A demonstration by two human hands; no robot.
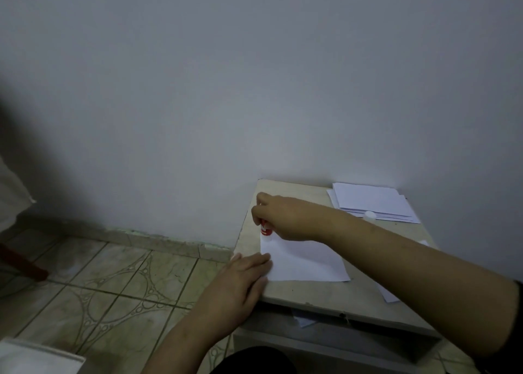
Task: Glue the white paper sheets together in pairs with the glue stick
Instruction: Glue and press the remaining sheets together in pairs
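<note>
Head view. Nearest the camera, the left hand [240, 277] lies flat, fingers [259, 261] stretched out and holding nothing, pressing the near left corner of a white sheet [305, 260] against the table [325, 295]. Beyond it the right hand [285, 218] reaches across, fingers curled shut around a red glue stick [266, 230], whose tip meets the sheet at its far left corner. A stack of more white sheets [373, 201] sits at the back of the table near the wall, well apart from the working sheet; a small white cap [370, 214], probably the glue stick's, rests against its front edge. Another sheet edge [389, 295] shows under the right forearm. Risks, as judgement: the sheet is pinned at one corner only, so a stroke dragged away from that hand could crumple or pivot the paper. The glue tip works right at the sheet's edge, near the table's left side; overshoot would smear the table and later stick the sheet to it. The right forearm hangs over the glued area and the spare sheet, and could pick up glue or shift paper. Dim light makes coverage hard to judge; gaps likely.
</note>
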